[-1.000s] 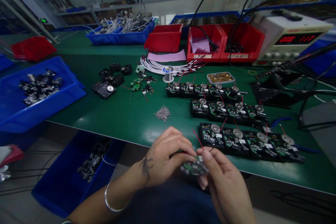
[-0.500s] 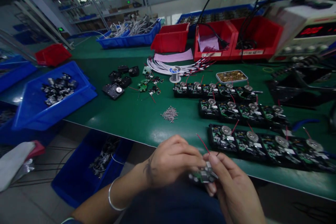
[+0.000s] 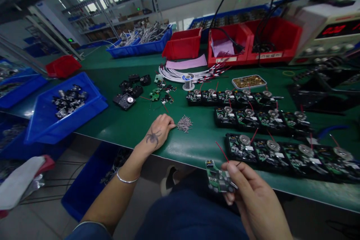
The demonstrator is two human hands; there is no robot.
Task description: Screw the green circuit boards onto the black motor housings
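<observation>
My right hand (image 3: 250, 191) grips a small green circuit board (image 3: 218, 180) by its right side, over the front edge of the bench. A red wire (image 3: 222, 151) sticks up from the board near my thumb. My left hand (image 3: 160, 131) rests on the green bench top, fingertips pinched together at the left edge of a pile of small metal pins or screws (image 3: 185, 124). Whatever may be between those fingertips is too small to make out. To the right, black housings (image 3: 239, 148) with green boards and round metal discs stand in rows.
A solder spool (image 3: 188, 81) stands before white cables (image 3: 174, 74). Loose boards (image 3: 154, 94) and black cases (image 3: 125, 101) lie left of it. A blue bin (image 3: 42, 120) of metal parts sits far left. Red bins (image 3: 182, 43), a tin (image 3: 249, 81) and a power supply (image 3: 334, 30) line the back.
My left hand has left the circuit board and moved forward and left to the metal pile. My right hand still holds the board, which now shows more fully.
</observation>
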